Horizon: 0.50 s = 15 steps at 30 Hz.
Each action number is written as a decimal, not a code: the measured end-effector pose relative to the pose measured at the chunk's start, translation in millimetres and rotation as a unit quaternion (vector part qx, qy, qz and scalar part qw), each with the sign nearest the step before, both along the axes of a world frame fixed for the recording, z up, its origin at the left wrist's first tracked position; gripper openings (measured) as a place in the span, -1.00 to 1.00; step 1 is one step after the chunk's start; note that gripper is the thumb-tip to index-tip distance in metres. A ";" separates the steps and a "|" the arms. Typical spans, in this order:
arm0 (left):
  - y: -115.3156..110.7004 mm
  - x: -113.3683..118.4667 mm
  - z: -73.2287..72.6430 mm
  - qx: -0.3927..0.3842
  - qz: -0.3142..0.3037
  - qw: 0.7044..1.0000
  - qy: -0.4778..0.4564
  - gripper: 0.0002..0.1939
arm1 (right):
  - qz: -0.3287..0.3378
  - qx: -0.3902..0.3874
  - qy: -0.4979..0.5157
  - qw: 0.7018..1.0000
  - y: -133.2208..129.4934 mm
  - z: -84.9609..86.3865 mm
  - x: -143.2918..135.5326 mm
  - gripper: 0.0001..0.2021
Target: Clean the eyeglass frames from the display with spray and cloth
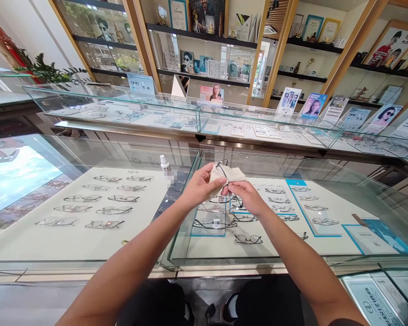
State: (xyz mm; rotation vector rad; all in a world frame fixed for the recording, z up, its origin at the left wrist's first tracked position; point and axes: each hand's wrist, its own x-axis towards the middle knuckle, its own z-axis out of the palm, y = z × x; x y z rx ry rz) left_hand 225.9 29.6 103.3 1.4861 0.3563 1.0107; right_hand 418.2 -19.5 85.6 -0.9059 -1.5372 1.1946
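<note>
Cream cloth (236,174) against dark eyeglasses (221,170)

Light: bright, even. Glare: blue-white reflection (20,174) washed out the display case's (71,249) far left corner. Shadow: floor (207,285) lay dim below its front edge. Focus: my hands (200,186) were sharp. Distortion: my forearms (139,251) appeared stretched.

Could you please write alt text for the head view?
A person's left hand and right hand hold a pale cloth and a dark eyeglass frame above a glass display case of spectacles. A white-capped bottle stands to the left.
</note>
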 end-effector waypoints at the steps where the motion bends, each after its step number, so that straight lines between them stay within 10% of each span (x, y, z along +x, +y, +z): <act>1: -0.5 1.7 -1.5 0.003 0.020 1.000 -0.001 -0.59 | 0.005 -0.001 -0.002 1.000 -1.4 1.3 -1.9 -0.61; 6: 8.2 -2.0 -9.2 0.003 0.106 0.994 0.014 -0.49 | 0.008 0.003 0.005 1.000 -3.9 5.0 -3.0 -0.59; 15: 6.0 -5.2 -3.6 -0.005 -0.001 1.000 0.009 -0.50 | -0.006 0.009 0.022 1.000 3.8 -2.8 6.0 -0.63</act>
